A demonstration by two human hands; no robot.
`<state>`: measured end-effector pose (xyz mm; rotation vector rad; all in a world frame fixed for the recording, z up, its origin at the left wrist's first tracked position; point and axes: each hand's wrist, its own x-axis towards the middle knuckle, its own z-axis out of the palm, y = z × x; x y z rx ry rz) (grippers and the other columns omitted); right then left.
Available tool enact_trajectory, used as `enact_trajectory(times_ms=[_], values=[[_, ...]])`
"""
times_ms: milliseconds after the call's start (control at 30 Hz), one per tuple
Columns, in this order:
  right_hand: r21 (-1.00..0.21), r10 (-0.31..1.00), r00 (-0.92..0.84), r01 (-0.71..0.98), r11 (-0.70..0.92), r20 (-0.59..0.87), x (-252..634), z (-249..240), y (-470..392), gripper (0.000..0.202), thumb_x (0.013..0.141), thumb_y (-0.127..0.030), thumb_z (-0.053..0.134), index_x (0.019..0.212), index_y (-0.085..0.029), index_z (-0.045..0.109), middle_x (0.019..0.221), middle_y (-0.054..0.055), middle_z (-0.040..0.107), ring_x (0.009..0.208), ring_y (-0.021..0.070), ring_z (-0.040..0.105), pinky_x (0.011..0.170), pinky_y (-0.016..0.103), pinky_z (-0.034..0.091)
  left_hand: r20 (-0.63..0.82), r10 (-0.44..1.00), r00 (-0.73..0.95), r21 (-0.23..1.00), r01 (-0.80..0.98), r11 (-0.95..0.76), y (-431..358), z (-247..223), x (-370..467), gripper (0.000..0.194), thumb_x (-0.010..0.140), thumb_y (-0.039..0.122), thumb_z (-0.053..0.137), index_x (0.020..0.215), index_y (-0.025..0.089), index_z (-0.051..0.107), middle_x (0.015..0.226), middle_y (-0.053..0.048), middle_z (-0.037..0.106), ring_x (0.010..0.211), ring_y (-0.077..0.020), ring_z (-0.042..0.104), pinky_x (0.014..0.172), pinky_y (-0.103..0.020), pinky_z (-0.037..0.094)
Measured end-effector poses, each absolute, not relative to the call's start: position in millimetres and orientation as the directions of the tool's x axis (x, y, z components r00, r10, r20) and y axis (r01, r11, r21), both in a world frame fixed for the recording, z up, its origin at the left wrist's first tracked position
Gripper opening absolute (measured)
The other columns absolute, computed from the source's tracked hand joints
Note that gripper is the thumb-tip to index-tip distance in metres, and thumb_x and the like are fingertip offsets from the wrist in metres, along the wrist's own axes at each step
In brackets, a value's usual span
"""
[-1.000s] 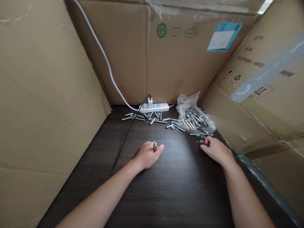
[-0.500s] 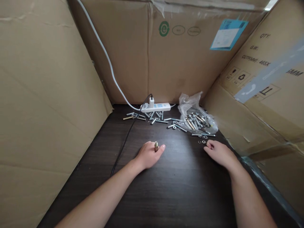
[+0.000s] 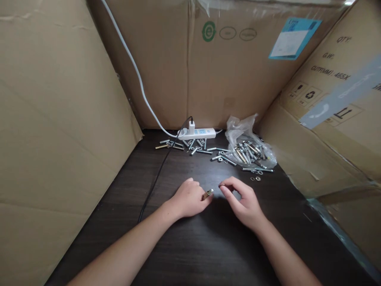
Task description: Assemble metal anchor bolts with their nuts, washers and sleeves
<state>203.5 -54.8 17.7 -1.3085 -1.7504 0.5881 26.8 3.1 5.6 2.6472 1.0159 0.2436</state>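
Note:
My left hand [image 3: 192,198] is closed around a brass-coloured bolt [image 3: 207,194], whose silvery tip points right and slightly up. Just right of it, my right hand [image 3: 242,198] pinches a small dark ring-like piece [image 3: 222,185] between thumb and index finger; the piece is too small to make out well. A short gap separates it from the bolt's tip. Both hands are over the dark table [image 3: 190,246]. Behind my right hand lie a thin ring [image 3: 252,179] and a nut [image 3: 258,178].
A clear plastic bag [image 3: 242,135] of metal bolts lies at the back right. Loose bolts, nuts and washers [image 3: 220,159] spread before a white power strip [image 3: 205,133]. A black cable [image 3: 154,178] runs along the left. Cardboard walls [image 3: 160,71] enclose the table.
My right hand has moved left from beside the loose washers to near my left hand, with a small piece in its pinch. The bolt in my left hand has tilted to the right.

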Motion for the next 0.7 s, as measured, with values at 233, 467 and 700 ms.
enact_trajectory(times_ms=[233, 467, 700], values=[[-0.793, 0.932, -0.170, 0.491, 0.361, 0.319, 193.6, 10.3, -58.6, 0.023, 0.095, -0.027, 0.040, 0.076, -0.019, 0.050, 0.070, 0.001, 0.053, 0.064, 0.0126, 0.050, 0.061, 0.024, 0.039, 0.000, 0.620, 0.784, 0.240, 0.602, -0.761, 0.6, 6.3, 28.7, 0.044, 0.089, 0.036, 0.044, 0.053, 0.018, 0.063, 0.054, -0.007, 0.060, 0.064, -0.0200, 0.056, 0.066, -0.033, 0.032], [-0.754, 0.938, -0.223, 0.559, 0.346, 0.265, 187.3, 12.1, -60.5, 0.025, 0.095, -0.028, 0.039, 0.074, -0.019, 0.051, 0.070, 0.001, 0.053, 0.064, 0.0132, 0.049, 0.060, 0.026, 0.037, -0.038, 0.613, 0.789, 0.240, 0.603, -0.761, -3.7, 8.0, 30.6, 0.042, 0.088, 0.035, 0.045, 0.054, 0.017, 0.063, 0.056, -0.008, 0.063, 0.067, -0.0231, 0.059, 0.068, -0.035, 0.034], [-0.738, 0.960, -0.074, 0.625, 0.257, 0.271, 219.7, 12.4, -49.1, 0.025, 0.093, -0.033, 0.038, 0.081, -0.019, 0.056, 0.075, 0.003, 0.058, 0.071, 0.0157, 0.054, 0.066, 0.025, 0.040, 0.047, 0.666, 0.745, 0.369, 0.606, -0.704, -0.8, 4.0, 26.9, 0.041, 0.086, 0.031, 0.045, 0.049, 0.017, 0.054, 0.052, -0.003, 0.055, 0.057, -0.0158, 0.050, 0.063, -0.030, 0.031]])
